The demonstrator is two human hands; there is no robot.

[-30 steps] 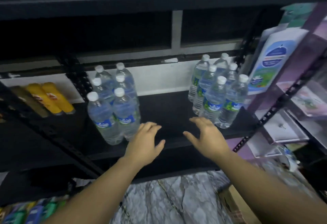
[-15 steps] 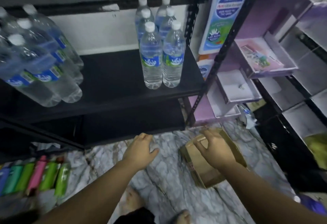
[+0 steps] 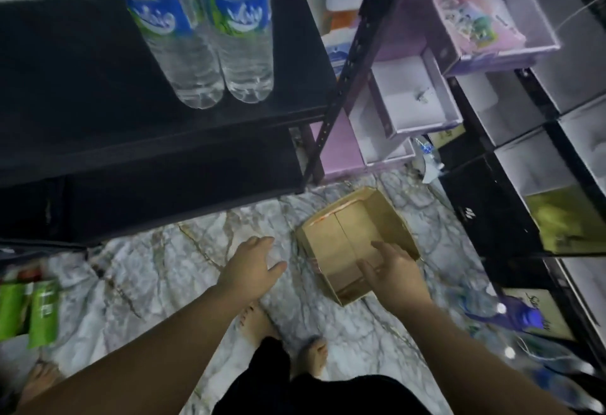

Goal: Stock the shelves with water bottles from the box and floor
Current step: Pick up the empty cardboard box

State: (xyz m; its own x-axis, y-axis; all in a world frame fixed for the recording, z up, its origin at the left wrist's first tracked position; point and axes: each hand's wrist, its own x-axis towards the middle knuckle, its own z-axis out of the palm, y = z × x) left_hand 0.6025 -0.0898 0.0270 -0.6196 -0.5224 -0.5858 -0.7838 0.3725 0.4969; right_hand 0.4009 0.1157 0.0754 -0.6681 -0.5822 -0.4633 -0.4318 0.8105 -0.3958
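Looking down past both forearms, I see the cardboard box (image 3: 355, 244) on the marble floor (image 3: 157, 270), open side up. Its long axis runs diagonally, from the near edge by my right hand (image 3: 398, 275) toward the base of the black shelf (image 3: 82, 63). No bottles show inside the box. Two water bottles (image 3: 210, 30) stand upright on the shelf, touching, bases near its front edge. More bottles lie on the floor at the lower right, blurred. My right hand hovers over the box's near corner, fingers (image 3: 382, 249) spread and released, grasping nothing. My left hand (image 3: 254, 267) hovers above the bare floor just left of the box, fingers also released. Compared with half a second ago, the view has tilted further down: the shelf bottles now fill the top edge and the box appears larger.
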